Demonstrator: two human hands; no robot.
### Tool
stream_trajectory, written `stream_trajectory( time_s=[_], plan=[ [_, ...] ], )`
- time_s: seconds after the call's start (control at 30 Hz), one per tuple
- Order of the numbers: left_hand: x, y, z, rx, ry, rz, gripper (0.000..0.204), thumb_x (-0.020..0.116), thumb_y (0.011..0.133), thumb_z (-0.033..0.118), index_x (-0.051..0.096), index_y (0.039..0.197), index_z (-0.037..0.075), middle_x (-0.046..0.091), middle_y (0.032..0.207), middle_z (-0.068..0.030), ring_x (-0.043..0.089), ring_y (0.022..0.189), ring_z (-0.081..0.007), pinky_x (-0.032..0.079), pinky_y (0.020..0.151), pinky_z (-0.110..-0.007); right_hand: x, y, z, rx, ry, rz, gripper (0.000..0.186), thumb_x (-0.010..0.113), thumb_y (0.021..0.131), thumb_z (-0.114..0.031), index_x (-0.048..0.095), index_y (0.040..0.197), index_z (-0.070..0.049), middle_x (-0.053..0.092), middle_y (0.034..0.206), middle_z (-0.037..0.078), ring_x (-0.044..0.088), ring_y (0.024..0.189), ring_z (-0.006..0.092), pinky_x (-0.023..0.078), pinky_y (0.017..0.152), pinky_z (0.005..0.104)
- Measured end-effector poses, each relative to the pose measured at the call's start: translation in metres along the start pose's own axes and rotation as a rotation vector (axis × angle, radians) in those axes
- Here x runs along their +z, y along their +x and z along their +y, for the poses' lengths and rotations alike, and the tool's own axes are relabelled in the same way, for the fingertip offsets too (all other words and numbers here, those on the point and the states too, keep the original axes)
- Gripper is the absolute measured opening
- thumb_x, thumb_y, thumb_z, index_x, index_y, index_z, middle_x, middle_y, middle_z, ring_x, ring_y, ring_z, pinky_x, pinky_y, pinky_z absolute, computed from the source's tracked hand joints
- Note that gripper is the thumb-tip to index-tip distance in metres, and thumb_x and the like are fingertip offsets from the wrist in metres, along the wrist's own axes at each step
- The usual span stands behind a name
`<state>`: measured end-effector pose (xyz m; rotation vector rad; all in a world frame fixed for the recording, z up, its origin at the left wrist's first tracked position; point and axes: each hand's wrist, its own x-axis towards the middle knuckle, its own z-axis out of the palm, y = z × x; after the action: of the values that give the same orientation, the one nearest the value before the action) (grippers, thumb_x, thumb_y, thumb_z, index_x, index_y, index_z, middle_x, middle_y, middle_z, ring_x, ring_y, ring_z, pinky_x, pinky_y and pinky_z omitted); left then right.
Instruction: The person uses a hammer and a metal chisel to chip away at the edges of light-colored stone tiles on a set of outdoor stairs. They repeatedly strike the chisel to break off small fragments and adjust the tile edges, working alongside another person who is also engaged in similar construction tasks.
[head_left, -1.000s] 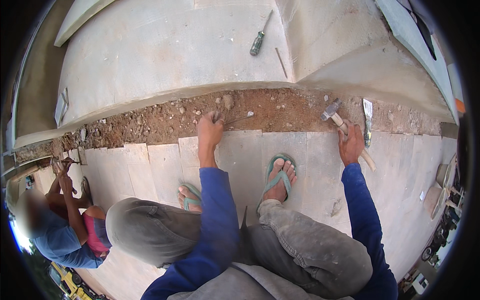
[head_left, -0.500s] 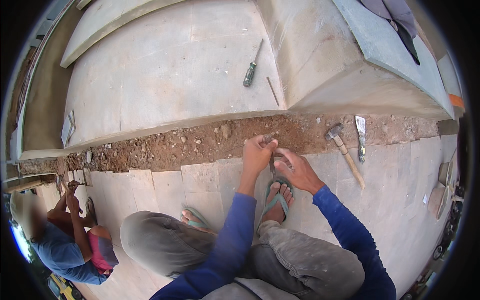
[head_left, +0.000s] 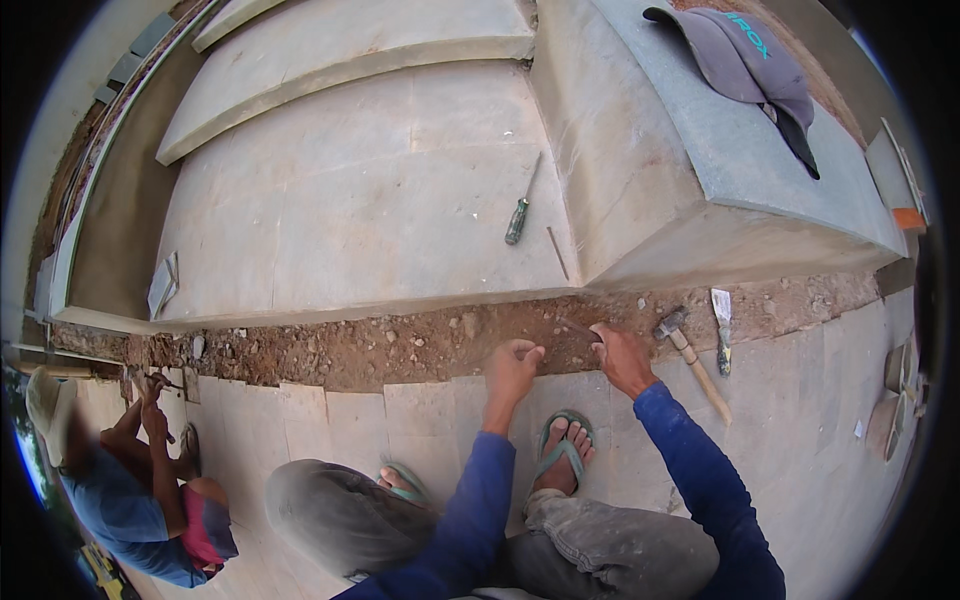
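Observation:
My right hand (head_left: pixel 626 364) is closed on a thin dark metal bar (head_left: pixel 577 327), perhaps a chisel. Its free end points left and away from me, over the strip of bare soil (head_left: pixel 440 338). To the left, my left hand (head_left: pixel 512 378) hovers near the soil's front edge, thumb and fingers curled together. Whether anything small sits in that pinch, I cannot make out. A wooden-handled hammer (head_left: pixel 697 368) lies right of my right hand, its head on the soil and its handle on the paving. Beside it rests a flat-bladed scraper (head_left: pixel 722 330).
Beyond the soil rises a pale stone step (head_left: pixel 350 230), bearing a screwdriver (head_left: pixel 520 210) and a thin rod (head_left: pixel 557 253). A grey cap (head_left: pixel 745 60) lies on the right-hand ledge. At left a person (head_left: pixel 130 480) crouches on the paving. Buckets (head_left: pixel 885 422) stand far right.
My hands have moved apart, the right one going right with the metal bar that was upright between them. The view has tilted, bringing more of the steps and the cap into sight.

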<state>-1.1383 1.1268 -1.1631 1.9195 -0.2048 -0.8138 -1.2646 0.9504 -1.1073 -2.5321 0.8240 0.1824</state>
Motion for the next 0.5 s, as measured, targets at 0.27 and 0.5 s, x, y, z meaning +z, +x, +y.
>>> stream_trajectory(
  time_s=[0.27,0.5],
  plan=[
    [-0.038,0.031,-0.065,0.074,0.506,0.288,0.030,0.087,0.070,0.019,0.078,0.096,0.006,0.076,0.090,-0.0154,0.074,0.086,-0.0288,0.056,0.081,-0.037,-0.031,0.039,0.115,0.083,-0.244,0.355,0.027,0.068,0.077,-0.002,0.074,0.103,-0.007,0.064,0.107,0.019,0.065,0.102,0.0378,0.055,0.086,0.0466],
    [-0.049,0.053,-0.097,0.154,0.551,0.106,0.017,0.085,0.067,0.024,0.080,0.076,0.011,0.070,0.063,-0.0124,0.069,0.061,-0.0245,0.055,0.064,-0.039,-0.031,0.060,0.159,0.116,-0.508,0.338,0.025,0.076,0.078,-0.022,0.077,0.101,-0.012,0.060,0.125,0.015,0.052,0.127,0.0335,0.044,0.105,0.0467]
  ],
)
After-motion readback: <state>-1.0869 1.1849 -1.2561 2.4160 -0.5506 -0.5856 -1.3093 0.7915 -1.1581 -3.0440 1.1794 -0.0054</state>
